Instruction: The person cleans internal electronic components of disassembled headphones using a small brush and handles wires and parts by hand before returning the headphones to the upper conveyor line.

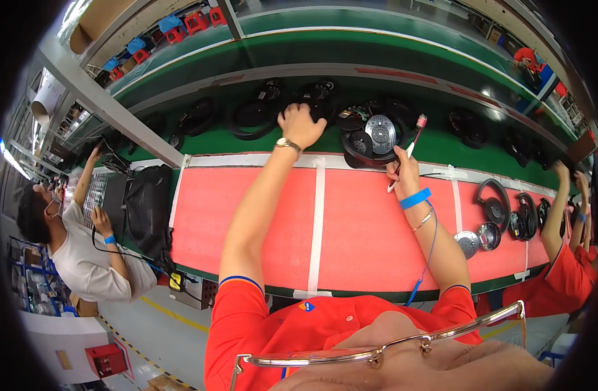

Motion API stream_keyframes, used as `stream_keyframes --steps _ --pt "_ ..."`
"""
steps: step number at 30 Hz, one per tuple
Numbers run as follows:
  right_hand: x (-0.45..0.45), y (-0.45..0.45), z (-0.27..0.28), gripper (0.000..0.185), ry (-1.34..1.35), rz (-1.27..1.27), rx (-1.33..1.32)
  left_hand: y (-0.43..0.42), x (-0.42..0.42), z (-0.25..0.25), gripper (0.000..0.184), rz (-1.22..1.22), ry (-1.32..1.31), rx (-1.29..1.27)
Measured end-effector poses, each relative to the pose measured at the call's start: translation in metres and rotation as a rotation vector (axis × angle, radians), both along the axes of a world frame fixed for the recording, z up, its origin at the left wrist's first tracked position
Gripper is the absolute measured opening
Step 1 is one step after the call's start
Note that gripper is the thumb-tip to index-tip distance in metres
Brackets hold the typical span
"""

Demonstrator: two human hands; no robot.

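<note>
Biggest thing here is the long green belt (pixel 211 144) across the far side, with dark parts strung along it. Next is the pinkish-red mat (pixel 371 241) on the near side, split up by strips of white tape. There's a person in a white top (pixel 84 260) off to the left, and one in a red top (pixel 563 283) off to the right.

The black headset-looking unit (pixel 372 135) sits at the belt's near edge, opened up so a round silver plate shows. It's right by the fingertips of the right hand (pixel 405 171), just past them and a bit to the left. Can't tell if those fingers actually touch its rim.

That hand is curled pretty tight around a slim brush (pixel 415 138), head pointing up and away with reddish bristles, white tail end poking out below the fist.

Left hand (pixel 302 127) is well left of that opened unit, palm down, fingers loosely spread, nothing visibly gripped. It's over or against another dark unit (pixel 317 90) on the belt; contact is hidden from this angle.

Smaller stuff: a loose silver disc (pixel 467 244) on the mat, right of the right forearm, a blue strap (pixel 415 198) on the right wrist, and a watch (pixel 288 144) on the left.
</note>
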State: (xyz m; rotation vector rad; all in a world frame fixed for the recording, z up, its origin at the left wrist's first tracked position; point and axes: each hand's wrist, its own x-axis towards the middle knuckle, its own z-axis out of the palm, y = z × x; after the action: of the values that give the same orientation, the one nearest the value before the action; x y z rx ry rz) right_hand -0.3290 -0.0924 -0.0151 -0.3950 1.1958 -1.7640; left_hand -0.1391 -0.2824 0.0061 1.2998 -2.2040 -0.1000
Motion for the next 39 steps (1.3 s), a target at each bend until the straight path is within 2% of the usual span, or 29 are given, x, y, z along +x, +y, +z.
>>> stream_keyframes --steps 2,3,6,10,16,18,21,27,30,31,33,34,35,38,39 --pt "-0.003 -0.003 0.000 0.021 0.015 -0.024 0.011 -0.003 0.018 0.002 0.069 -0.090 -0.072 0.164" --pt "-0.003 -0.004 0.000 0.022 -0.004 -0.044 0.013 -0.006 0.024 0.000 0.069 -0.094 -0.073 0.162" --pt "0.000 -0.004 0.001 0.022 0.000 -0.045 0.011 -0.012 0.038 -0.004 0.073 -0.128 -0.321 0.088" --pt "0.005 -0.004 0.009 0.022 0.033 -0.008 0.017 -0.014 0.046 -0.003 0.072 -0.143 -0.375 0.043" --pt "0.013 -0.014 0.009 0.024 0.035 0.041 0.008 -0.037 0.100 -0.013 0.076 -0.013 -0.394 -0.082" --pt "0.020 -0.024 0.017 0.025 0.070 0.106 0.032 -0.046 0.117 -0.008 0.073 -0.006 -0.421 -0.057" --pt "0.026 -0.058 0.002 0.028 -0.047 0.122 0.016 -0.063 0.136 -0.002 0.070 0.088 -0.447 -0.012" --pt "0.049 -0.125 -0.003 0.021 -0.122 0.207 0.110 -0.101 0.168 -0.011 0.060 0.174 -0.470 0.070" --pt "0.068 -0.143 0.003 0.025 -0.205 0.190 0.000 -0.095 0.157 -0.004 0.052 0.223 -0.490 0.099" --pt "0.073 -0.142 0.006 0.025 -0.208 0.190 -0.006 -0.097 0.158 -0.006 0.052 0.224 -0.493 0.094" --pt "0.080 -0.130 0.011 0.035 -0.048 0.053 0.033 -0.100 0.161 -0.012 0.042 0.094 -0.537 -0.015" --pt "0.079 -0.120 0.014 0.037 0.015 0.079 0.075 -0.096 0.161 -0.013 0.032 0.043 -0.495 -0.076" --pt "0.079 -0.109 0.016 0.037 0.016 0.076 0.076 -0.095 0.158 -0.014 0.032 0.041 -0.493 -0.077" --pt "0.079 -0.079 0.019 0.027 0.015 0.210 0.034 -0.079 0.148 -0.013 0.020 -0.182 0.014 -0.215" --pt "0.078 -0.069 0.021 0.027 0.012 0.213 0.042 -0.066 0.141 -0.005 0.020 -0.180 0.013 -0.206"
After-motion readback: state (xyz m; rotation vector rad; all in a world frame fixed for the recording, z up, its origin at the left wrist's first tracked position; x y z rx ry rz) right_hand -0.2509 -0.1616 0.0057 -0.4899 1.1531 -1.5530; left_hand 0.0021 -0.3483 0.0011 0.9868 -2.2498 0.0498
